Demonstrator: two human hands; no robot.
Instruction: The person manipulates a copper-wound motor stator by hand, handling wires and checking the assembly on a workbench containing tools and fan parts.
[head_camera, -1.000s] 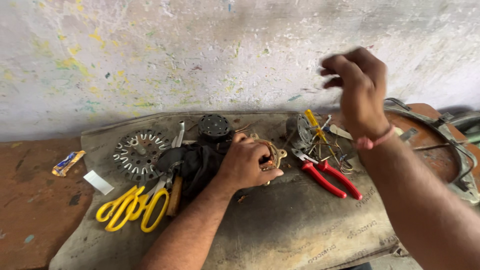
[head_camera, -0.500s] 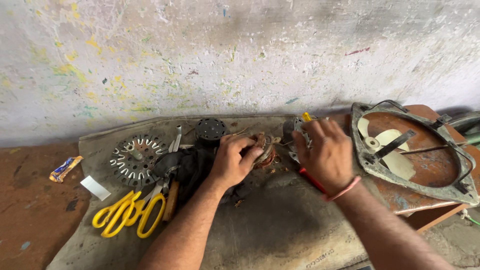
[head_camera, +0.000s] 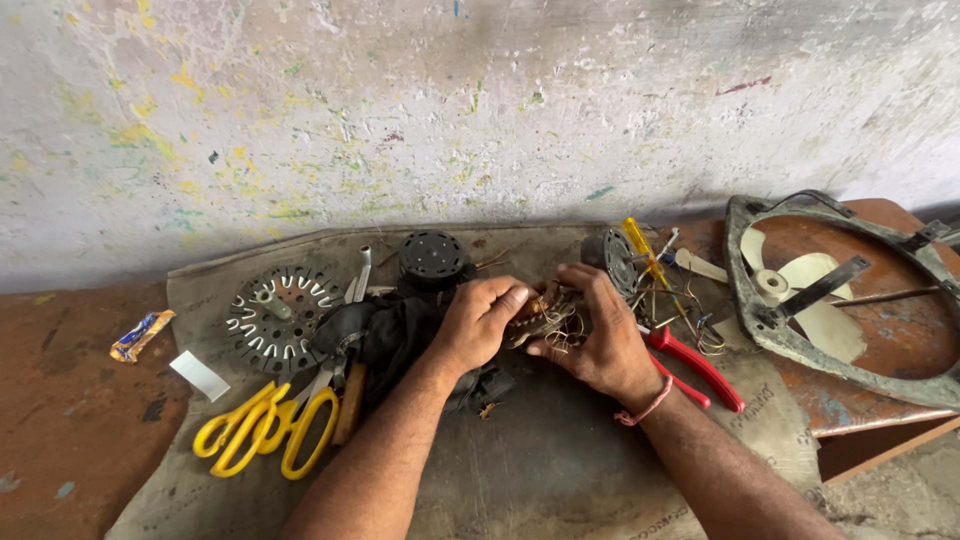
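Currently both hands meet at the middle of the grey mat (head_camera: 560, 470) that covers the surface. The left hand (head_camera: 480, 325) is curled over one end of a small coil of tangled copper wire (head_camera: 545, 318), fingers bent and closed on it. The right hand (head_camera: 597, 340) cups the other end of the same coil, thumb underneath and fingers narrow around it. One red thread band (head_camera: 648, 408) circles the right wrist. The coil sits between the two hands, just above the mat; whether it touches the mat cannot be told.

Left of the hands lies one pair of yellow-handled scissors (head_camera: 270, 430), with one wooden-handled tool (head_camera: 349, 403) just beside it. One round slotted metal plate (head_camera: 277, 315) lies further back, near one dark cloth (head_camera: 395, 335) that runs under the left forearm. One black round cap (head_camera: 432, 256) stands behind the left hand. One white card (head_camera: 198, 375) rests at the mat's left edge, and one blue-and-orange wrapper (head_camera: 142, 334) lies apart on the brown surface (head_camera: 70, 420).

Right of the hands, one pair of red-handled pliers (head_camera: 700, 372) lies partly under the right wrist. One yellow-handled screwdriver (head_camera: 643, 249) leans against one grey round housing (head_camera: 612, 258). One fan frame with pale blades (head_camera: 790, 345) lies at the far right.
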